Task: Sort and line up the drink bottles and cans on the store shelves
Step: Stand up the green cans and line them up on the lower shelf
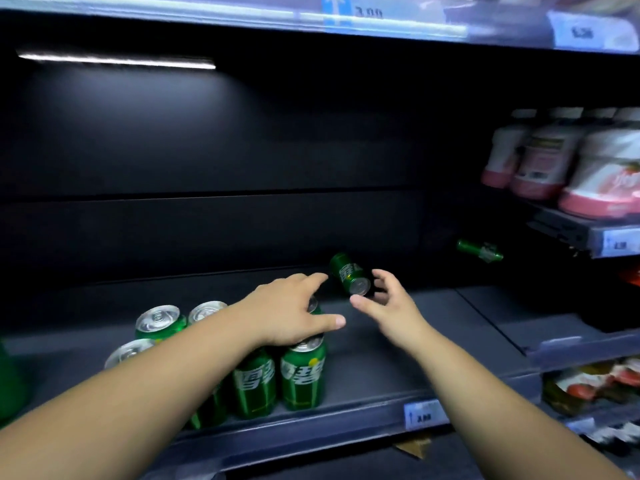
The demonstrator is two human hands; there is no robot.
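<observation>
The dark shelf point(398, 358) is stretching out beneath both forearms and is lying mostly bare beyond and to the right of the right hand, while the group of upright green cans point(301, 375) is standing directly under and to the left of the left hand, packed together near the shelf's front edge. Well up and to the right of the right hand, a row of pale bottles with pink bases point(554, 161) is sitting on a higher ledge and is playing no part in this step. The left hand point(294, 313) is hovering over or resting on the can tops with its fingers spread wide and straight and is gripping nothing, its forefinger pointing toward the stray can. The right hand point(388, 306) is cupping loosely, fingers half curled and well apart, holding nothing. The fallen green can point(349, 277) is lying on its side just beyond the gap between the two hands, its silver end facing the right palm; whether the thumb is touching it is unclear. The step in hand appears to be gathering this toppled can, so the next move is probably calling for closing the right fingers round it, standing it upright and sliding it in beside the group. A small green bottle point(479, 250) is also lying on its side farther beyond the right hand, likely waiting its turn
</observation>
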